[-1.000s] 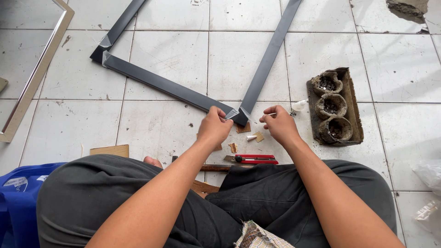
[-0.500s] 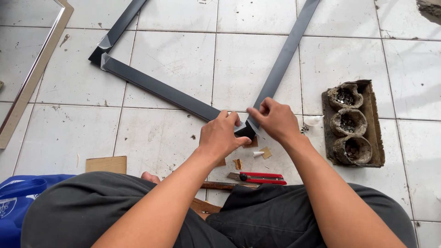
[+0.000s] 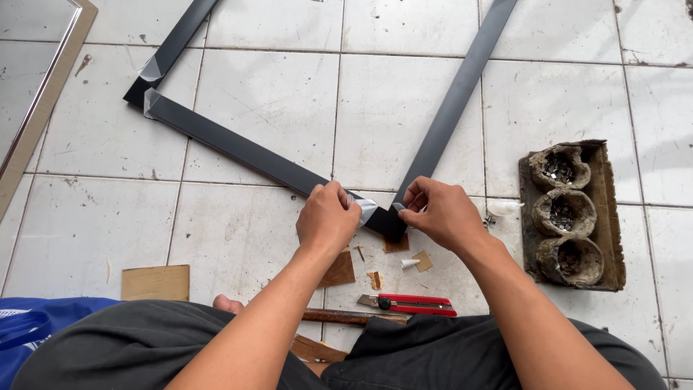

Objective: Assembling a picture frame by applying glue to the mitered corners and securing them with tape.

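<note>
White floor tiles (image 3: 267, 94), stained and dusty, fill the scene. At the far left edge a pale framed panel (image 3: 43, 108) is seen lying on the floor, and near it, lower down, a blue bag (image 3: 29, 328) and a flat wooden piece (image 3: 155, 282). A dark frame (image 3: 238, 148) is laid across the tiles, its two bars meeting at a near corner in the middle. The left hand (image 3: 328, 220) is pinched on a strip of clear tape (image 3: 366, 209) at that corner; the right hand (image 3: 440, 214) is closed on the corner from the other side, fingertips pressed to the bar. Wood scraps (image 3: 397, 245) and a red utility knife (image 3: 411, 305) are seen just near of the hands. To the right, a worn tray (image 3: 613, 217) with three cups of small metal pieces is set.
</note>
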